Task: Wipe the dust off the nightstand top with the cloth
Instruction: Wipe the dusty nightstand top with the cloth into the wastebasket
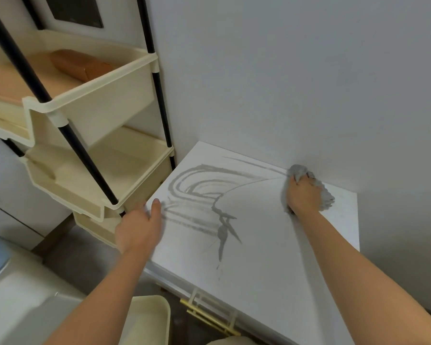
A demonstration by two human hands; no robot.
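The white nightstand top (271,245) fills the lower right, set against the wall. Grey dust streaks (202,192) curve across its left half and run down toward the middle. A crumpled grey cloth (321,192) lies at the back of the top, close to the wall, and my right hand (302,195) presses down on it with fingers closed around it. My left hand (139,229) rests on the top's left edge, thumb on the surface, holding nothing.
A cream tiered shelf rack (90,135) with black poles stands right against the nightstand's left side; a brown box (81,64) lies on its upper shelf. A cream bin (147,319) sits below. A gold handle (209,317) shows on the nightstand front.
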